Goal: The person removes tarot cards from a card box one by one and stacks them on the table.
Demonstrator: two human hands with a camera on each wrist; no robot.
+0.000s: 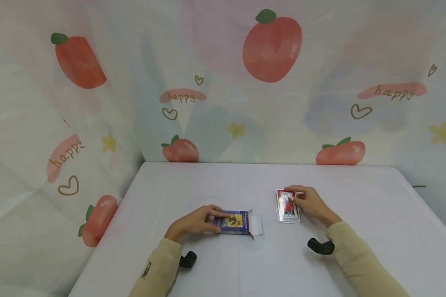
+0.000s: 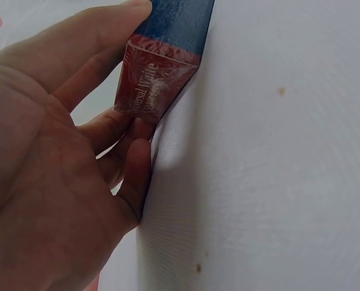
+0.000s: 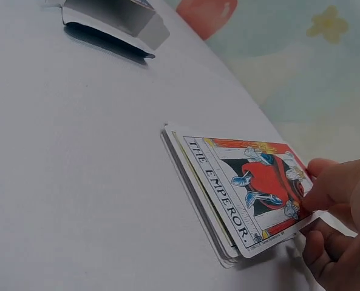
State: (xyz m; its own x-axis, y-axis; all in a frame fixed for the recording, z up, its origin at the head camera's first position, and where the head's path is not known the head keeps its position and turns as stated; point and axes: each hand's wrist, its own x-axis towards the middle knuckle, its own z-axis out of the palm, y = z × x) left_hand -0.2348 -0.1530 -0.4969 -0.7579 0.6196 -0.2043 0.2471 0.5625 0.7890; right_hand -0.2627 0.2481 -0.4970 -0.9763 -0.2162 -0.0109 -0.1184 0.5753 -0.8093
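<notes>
My left hand [image 1: 198, 222] grips the closed end of a blue tarot card box [image 1: 233, 223], which lies flat on the table. In the left wrist view the thumb is along one side of the box, and its red end panel [image 2: 152, 82] shows lettering. The white flap [image 1: 257, 225] at the right end stands open, and the right wrist view looks into a hollow opening. My right hand [image 1: 314, 204] holds a small stack of tarot cards [image 1: 285, 211] by its right and far edges. The Emperor card [image 3: 252, 191] is face up on top, slightly offset from those beneath.
A white cloth covers the table [image 1: 241, 268]. Behind and to the left hang curtains [image 1: 223, 49] printed with fruit, hearts and flowers. A black wrist device [image 1: 321, 246] sits below the right cuff, another [image 1: 188, 260] by the left cuff.
</notes>
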